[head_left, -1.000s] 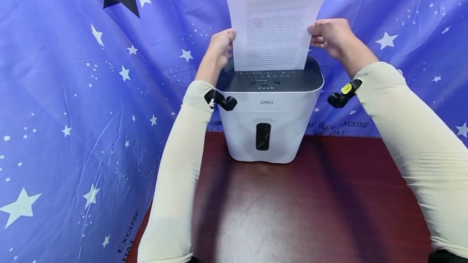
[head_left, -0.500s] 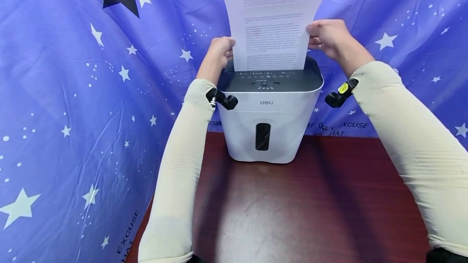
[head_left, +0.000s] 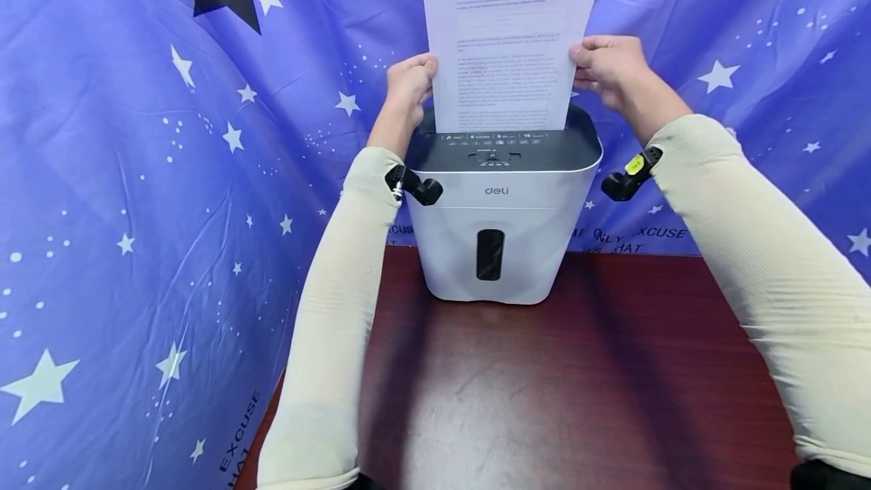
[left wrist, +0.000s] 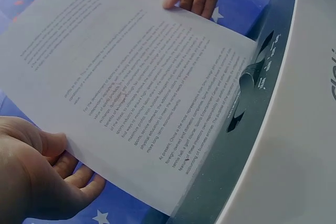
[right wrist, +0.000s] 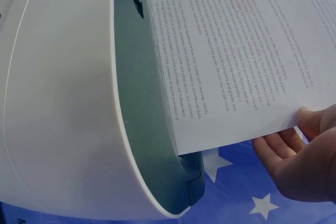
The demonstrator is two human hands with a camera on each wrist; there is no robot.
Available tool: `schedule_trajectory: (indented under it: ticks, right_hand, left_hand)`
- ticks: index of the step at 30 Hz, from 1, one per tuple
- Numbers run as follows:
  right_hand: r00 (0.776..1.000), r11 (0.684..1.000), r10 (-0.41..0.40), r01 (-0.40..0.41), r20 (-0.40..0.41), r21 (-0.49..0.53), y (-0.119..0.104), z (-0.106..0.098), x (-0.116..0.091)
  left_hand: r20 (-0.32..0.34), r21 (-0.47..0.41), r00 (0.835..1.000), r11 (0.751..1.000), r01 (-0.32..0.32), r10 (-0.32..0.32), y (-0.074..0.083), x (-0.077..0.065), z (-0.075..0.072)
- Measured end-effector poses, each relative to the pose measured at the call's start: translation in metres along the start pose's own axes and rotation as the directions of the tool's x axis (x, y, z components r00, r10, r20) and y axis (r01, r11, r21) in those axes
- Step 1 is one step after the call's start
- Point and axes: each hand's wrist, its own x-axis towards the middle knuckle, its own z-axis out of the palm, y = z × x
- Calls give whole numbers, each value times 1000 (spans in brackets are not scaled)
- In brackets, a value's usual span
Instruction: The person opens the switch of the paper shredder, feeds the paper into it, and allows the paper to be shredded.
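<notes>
A printed sheet of paper [head_left: 510,44] stands upright with its lower edge in the top slot of a white and dark grey paper shredder [head_left: 493,237]. My left hand [head_left: 408,89] pinches the sheet's left edge, and in the left wrist view its thumb lies on the front with the fingers [left wrist: 79,179] behind. On the opposite edge my right hand [head_left: 615,70] pinches the paper the same way, as the right wrist view shows its thumb on the printed face. A faint red mark shows among the text. The part of the sheet below the slot is hidden.
The shredder stands at the back of a dark red-brown table [head_left: 531,392]. Blue cloth with stars [head_left: 170,195] hangs close behind it and along the left side. A small black camera is strapped to each sleeve's wrist.
The printed lines have moved down toward the slot, so the sheet sits deeper in the shredder. Its curled top has straightened upward. Both hands keep hold, the right one slightly further left.
</notes>
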Motion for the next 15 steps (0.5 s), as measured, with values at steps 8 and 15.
schedule_trajectory:
  ticks: [8, 15]
  right_hand:
    - [1000, 1000, 0, 0, -7, 2, 2, -1, -1]
    - [999, 997, 28, -30, -32, -65, 6, -2, -2]
  left_hand:
    - [3, 38, 1000, 999, 20, -20, -3, 0, -1]
    - [12, 67, 999, 997, 42, -43, -7, 3, -4]
